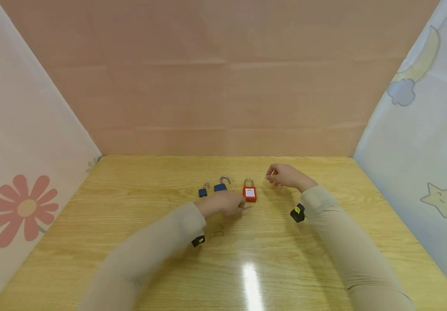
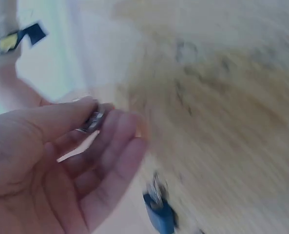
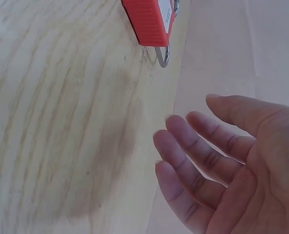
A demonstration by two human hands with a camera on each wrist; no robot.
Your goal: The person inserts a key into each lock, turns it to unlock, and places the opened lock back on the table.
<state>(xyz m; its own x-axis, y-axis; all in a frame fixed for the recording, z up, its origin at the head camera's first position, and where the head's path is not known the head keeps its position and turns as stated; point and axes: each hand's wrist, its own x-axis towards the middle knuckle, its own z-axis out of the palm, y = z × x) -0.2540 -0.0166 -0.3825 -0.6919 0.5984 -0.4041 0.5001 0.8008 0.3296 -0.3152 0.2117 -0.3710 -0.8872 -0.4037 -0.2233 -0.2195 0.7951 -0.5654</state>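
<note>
My left hand (image 1: 226, 202) is over the table just in front of the padlocks. Between its thumb and fingers it pinches a small silvery key (image 2: 93, 119), blurred and partly hidden. A red padlock (image 1: 250, 194) with a white label and closed shackle lies just beyond those fingertips. To its left are a larger blue padlock (image 1: 220, 187), shackle swung open, and a smaller blue padlock (image 1: 203, 192) whose shackle also looks open. My right hand (image 1: 285, 176) hovers to the right of the red padlock, fingers loosely bent, holding nothing and touching no padlock.
A wooden table (image 1: 149, 259) carries the padlocks near its far side. Behind it stands a plain pinkish-brown backdrop (image 1: 223, 95). Printed white panels flank it, one with a red flower (image 1: 17, 210), the other with a star (image 1: 445, 200). Both wrists wear dark straps.
</note>
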